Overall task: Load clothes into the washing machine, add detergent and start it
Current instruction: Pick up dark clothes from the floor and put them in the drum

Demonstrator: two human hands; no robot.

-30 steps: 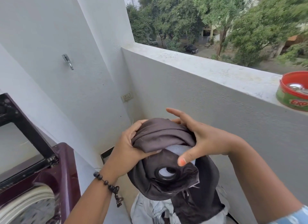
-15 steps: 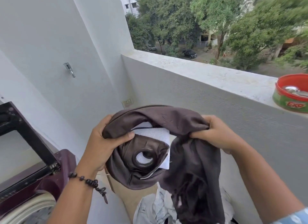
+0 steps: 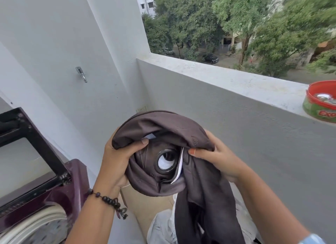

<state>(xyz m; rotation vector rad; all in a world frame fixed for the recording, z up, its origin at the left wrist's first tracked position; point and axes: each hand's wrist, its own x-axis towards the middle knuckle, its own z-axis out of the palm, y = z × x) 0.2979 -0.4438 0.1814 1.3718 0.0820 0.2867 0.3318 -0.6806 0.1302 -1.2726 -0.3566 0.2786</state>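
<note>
Since half a second back my hands have closed in on the dark brown garment (image 3: 163, 133), bunching it tighter so the white lining that showed broadly is now mostly tucked under the fold. My left hand (image 3: 116, 162) has its grip clamped on the left side of the bundle, thumb pressing over the top fold; my right hand (image 3: 218, 158) pinches the cloth on the right side, fingers curled into it. I hold the garment up in the air in front of me, its long tail hanging down toward the pale clothes (image 3: 163, 229) heaped below.

What worries me: that dangling tail could drag or catch on the pile as I swing left, and the round ring (image 3: 166, 161) set in the fabric might knock against the drum, I judge. A loose pinch on the right could let half of it slip.

To my left sits the washing machine (image 3: 60, 194), its lid (image 3: 27, 134) raised and the drum rim (image 3: 32, 223) showing. On the far right of the balcony ledge (image 3: 227, 83) stands a red tub (image 3: 321, 103). Nothing blocks the way to the drum that I can see.
</note>
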